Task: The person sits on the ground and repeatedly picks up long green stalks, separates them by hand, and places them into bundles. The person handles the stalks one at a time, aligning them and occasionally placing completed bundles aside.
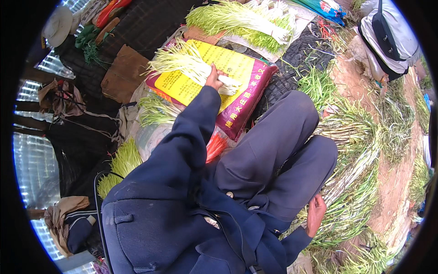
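My left hand grips a bundle of pale chive-like stalks near its white base ends. The bundle lies across a filled yellow and purple printed sack, its leafy tips towards the left. My right hand is low beside my knee, close to long green and whitish stalks on the ground. Its fingers are curled, and whether they hold anything is unclear. Red thin strips stick out beside the sack, between my left sleeve and my thigh.
Cleaned stalks are heaped on a sheet beyond the sack. More pale bundles stand to the left, near brown cardboard. Loose greens litter the ground at right. A white bag with a black strap is at upper right.
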`<state>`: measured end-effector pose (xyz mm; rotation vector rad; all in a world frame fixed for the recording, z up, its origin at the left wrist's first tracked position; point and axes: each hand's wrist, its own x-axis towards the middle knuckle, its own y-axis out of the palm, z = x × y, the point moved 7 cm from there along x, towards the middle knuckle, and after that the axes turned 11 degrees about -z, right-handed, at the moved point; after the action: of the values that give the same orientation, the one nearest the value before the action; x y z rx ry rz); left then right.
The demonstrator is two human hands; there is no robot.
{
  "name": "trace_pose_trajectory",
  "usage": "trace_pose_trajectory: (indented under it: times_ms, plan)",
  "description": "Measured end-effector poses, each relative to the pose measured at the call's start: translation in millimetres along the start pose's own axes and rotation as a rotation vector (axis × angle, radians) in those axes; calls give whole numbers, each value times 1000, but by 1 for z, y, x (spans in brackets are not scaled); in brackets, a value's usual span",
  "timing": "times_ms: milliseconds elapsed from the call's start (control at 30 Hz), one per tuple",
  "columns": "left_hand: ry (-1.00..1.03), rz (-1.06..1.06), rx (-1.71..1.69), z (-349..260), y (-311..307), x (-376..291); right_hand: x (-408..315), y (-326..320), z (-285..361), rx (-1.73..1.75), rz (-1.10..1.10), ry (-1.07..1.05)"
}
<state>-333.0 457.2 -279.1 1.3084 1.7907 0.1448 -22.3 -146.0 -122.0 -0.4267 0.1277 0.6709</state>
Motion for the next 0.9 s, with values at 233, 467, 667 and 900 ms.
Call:
trace_pose_trajectory:
  times_ms: [233,467,667,900]
  plan:
    - [-67,-98,-97,26,-12,13,-2,-2,-13,-71,21,92]
    - [15,-173,-88,30,-13,19,2,15,-13,-17,14,63]
    - [115,-311,-127,27,-8,2,-1,12,-9,-22,13,45]
    - [260,-247,44,22,-6,-6,-4,12,-18,-27,-9,68]
